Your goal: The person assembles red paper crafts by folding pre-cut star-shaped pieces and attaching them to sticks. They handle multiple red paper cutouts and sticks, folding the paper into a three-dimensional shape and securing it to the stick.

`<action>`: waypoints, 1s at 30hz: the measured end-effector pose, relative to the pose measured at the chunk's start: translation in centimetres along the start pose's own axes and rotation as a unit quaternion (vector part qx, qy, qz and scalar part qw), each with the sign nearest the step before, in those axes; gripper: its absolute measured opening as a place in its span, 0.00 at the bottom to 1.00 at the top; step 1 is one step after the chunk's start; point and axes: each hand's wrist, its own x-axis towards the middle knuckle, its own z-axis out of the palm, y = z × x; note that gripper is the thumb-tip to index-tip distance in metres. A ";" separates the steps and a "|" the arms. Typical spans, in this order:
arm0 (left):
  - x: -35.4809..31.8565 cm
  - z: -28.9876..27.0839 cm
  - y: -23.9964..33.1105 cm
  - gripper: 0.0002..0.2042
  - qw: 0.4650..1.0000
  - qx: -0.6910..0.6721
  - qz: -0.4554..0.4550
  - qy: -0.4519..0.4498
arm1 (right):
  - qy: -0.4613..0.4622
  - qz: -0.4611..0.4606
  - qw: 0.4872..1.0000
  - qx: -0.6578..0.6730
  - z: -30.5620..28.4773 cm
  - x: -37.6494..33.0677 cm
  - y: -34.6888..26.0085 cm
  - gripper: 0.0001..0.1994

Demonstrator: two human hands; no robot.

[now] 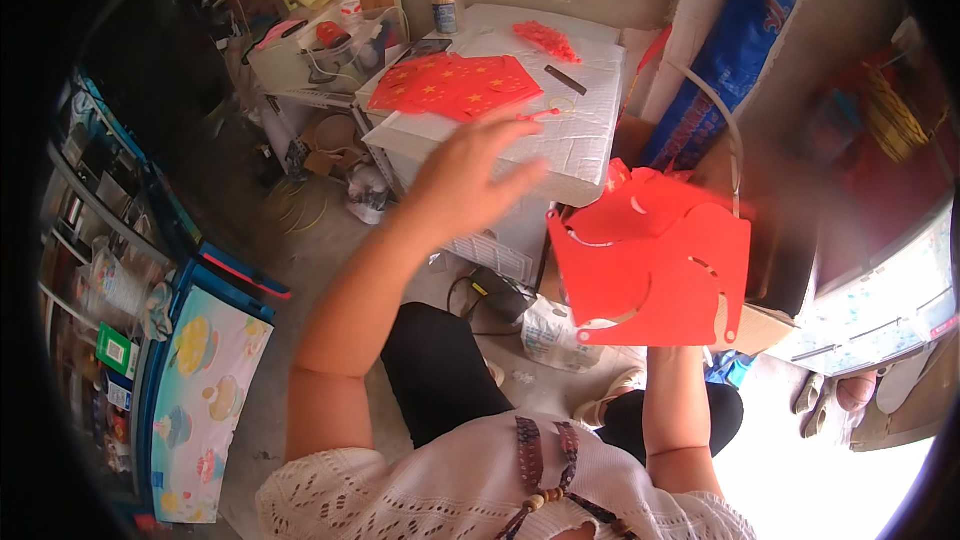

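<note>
Everything is best placed by the white table (598,65), whose top is covered with padded sheeting. To its right, a cardboard box (765,330) is partly hidden. Over the table's left part, a pile of red sheets (455,85) printed with yellow stars is spread. Just in front of the table's near right corner, a red cut sheet (655,280) with curved slots is held up, and the right forearm (678,400) is seen running up behind it. The right hand is covered by the sheet, so its grip cannot be told. For good handling, so thin a piece is probably best supported near its middle, with the narrow parts between slots left unstrained. Its broad face is turned toward the head camera and its lower edge is set nearly level; its longer axis seems to run left to right, though the upper outline is confused by more red behind. The left hand (470,175) is blurred but held open at the table's near edge, its thumb spread, with nothing clearly gripped. Toward the table's far edge a red bunch (548,42) is laid, with a dark strip (566,80) nearer.
</note>
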 end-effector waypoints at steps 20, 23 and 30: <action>7.7 -1.5 -12.5 0.07 0.940 0.313 -0.044 0.130 | 0.063 -0.016 0.998 -0.019 -2.0 -1.0 -1.0 0.18; 7.6 1.2 -10.4 0.08 0.952 0.294 -0.026 0.074 | 0.067 -0.015 0.997 -0.021 -2.2 -1.1 -1.0 0.18; 7.7 2.8 -7.5 0.15 0.973 0.228 -0.019 -0.025 | 0.070 -0.016 0.997 -0.017 -2.5 -1.2 -1.0 0.18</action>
